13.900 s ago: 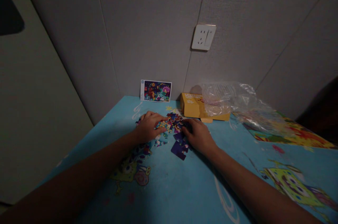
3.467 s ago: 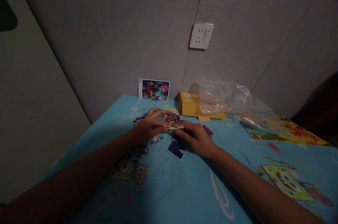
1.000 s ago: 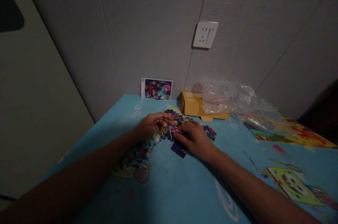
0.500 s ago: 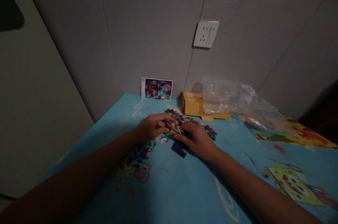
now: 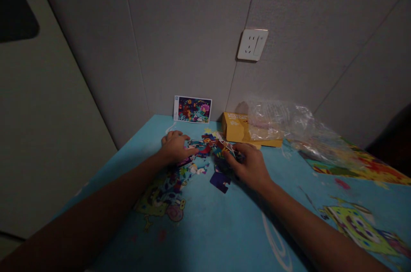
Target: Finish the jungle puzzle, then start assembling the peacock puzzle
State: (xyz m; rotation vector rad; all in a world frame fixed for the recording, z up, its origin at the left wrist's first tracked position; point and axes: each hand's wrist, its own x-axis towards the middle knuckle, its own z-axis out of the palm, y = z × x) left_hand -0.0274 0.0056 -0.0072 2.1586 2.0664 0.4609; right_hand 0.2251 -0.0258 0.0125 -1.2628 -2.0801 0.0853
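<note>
My right hand (image 5: 252, 167) pinches several colourful jigsaw puzzle pieces (image 5: 222, 151) between thumb and fingers, lifted a little above the blue tablecloth (image 5: 212, 229). To the left, my left hand (image 5: 175, 148) rests at the edge of a pile of loose puzzle pieces (image 5: 203, 149), its thumb and fingers apart. A dark purple puzzle piece (image 5: 220, 182) lies nearest to me, below the right hand. More pieces (image 5: 176, 182), partly hidden by the left forearm, lie on the cloth.
Against the wall leans a small picture card (image 5: 194, 109). To its right, a yellow box (image 5: 236, 128) is partly covered by a clear plastic bag (image 5: 279, 120). A colourful printed sheet (image 5: 379, 163) lies at the right. A wall socket (image 5: 252, 44) sits above.
My hands have moved apart: the left went left to the pile's side, and the right went slightly right with puzzle pieces in its grip. The pieces between them now show.
</note>
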